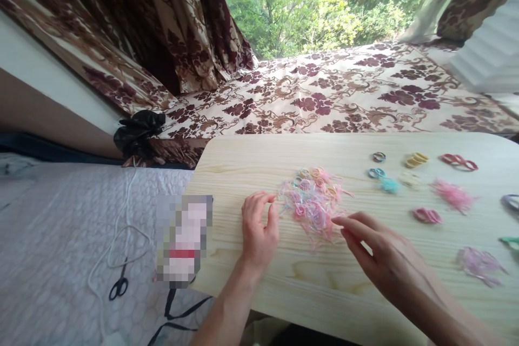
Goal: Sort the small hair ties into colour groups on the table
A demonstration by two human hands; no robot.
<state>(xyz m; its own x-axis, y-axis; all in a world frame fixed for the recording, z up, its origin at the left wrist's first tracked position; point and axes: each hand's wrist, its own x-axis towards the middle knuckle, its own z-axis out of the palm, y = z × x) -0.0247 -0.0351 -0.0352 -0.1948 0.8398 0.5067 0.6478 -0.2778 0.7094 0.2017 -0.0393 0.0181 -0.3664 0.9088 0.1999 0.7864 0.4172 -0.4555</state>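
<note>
A loose pile of thin hair ties and small rubber bands (314, 208) in pink, pale blue, yellow and clear lies mid-table. My left hand (259, 221) rests at the pile's left edge, fingers curved and thumb apart, with nothing seen in it. At the pile's lower right is my right hand (373, 240), thumb and forefinger tips brought together at the strands. Whatever they pinch, if anything, is too small to make out. Sorted to the right are yellow hair ties (416, 160), red hair ties (459, 161), blue hair ties (376, 173) and pink hair ties (427, 215).
Small heaps of pink bands (454, 195), turquoise bands (390, 185) and lilac bands (480, 265) lie on the wooden table (231, 162). A blurred-out object (184, 240) sits at its left edge. Black-handled scissors (119, 287) and a white cable (117, 227) lie on the bed.
</note>
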